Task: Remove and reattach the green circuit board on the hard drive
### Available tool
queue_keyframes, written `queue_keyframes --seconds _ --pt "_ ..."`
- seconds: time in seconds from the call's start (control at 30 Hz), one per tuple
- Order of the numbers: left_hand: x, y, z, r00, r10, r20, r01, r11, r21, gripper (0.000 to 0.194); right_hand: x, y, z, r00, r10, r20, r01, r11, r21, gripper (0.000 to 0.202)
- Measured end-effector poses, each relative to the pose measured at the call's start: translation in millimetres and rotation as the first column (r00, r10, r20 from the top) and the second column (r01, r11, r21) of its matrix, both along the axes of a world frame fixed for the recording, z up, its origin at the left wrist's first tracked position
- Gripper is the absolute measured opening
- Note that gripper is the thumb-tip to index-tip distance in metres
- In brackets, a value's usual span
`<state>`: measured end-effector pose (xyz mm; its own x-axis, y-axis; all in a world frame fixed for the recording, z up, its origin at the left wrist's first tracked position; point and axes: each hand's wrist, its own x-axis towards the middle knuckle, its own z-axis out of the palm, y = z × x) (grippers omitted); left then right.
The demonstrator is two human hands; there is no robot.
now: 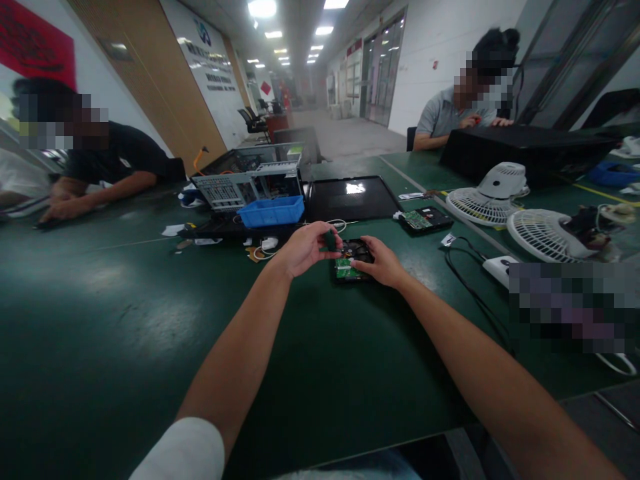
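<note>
Over the green table, near mid-view, I had the left hand closed on a dark green handle, thumb and fingers together around it; its lower end was too small to make out. Right hand: thumb and fingers spread, touching the right side of a black unit; whether they clamped it I could not tell. The unit lay flat on the table under both hands, green circuit board showing at its near left. Beyond it lay a glossy black panel. To the panel's left, a blue tray stood before an opened computer case. Right of the panel I noted a second black unit, then two white fan grilles. Farther out, a co-worker in grey sat behind a large black case; across at left, a co-worker in black leaned forearms on the table.
</note>
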<state>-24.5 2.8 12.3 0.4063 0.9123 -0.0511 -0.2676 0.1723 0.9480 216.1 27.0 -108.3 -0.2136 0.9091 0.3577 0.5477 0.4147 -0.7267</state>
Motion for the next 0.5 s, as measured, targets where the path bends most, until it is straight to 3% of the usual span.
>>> queue_keyframes --seconds 0.27,0.5 --pt "1.6 -2.9 0.0 0.999 -0.044 -0.031 0.045 0.999 0.029 0.021 -0.7 -3.7 5.7 0.993 -0.062 0.098 0.06 0.998 0.016 0.074" --pt "2.8 -1.6 -2.4 0.996 0.011 -0.089 -0.004 0.997 0.081 0.024 3.2 -6.8 9.4 0.998 -0.009 0.065 0.011 0.999 -0.034 0.073"
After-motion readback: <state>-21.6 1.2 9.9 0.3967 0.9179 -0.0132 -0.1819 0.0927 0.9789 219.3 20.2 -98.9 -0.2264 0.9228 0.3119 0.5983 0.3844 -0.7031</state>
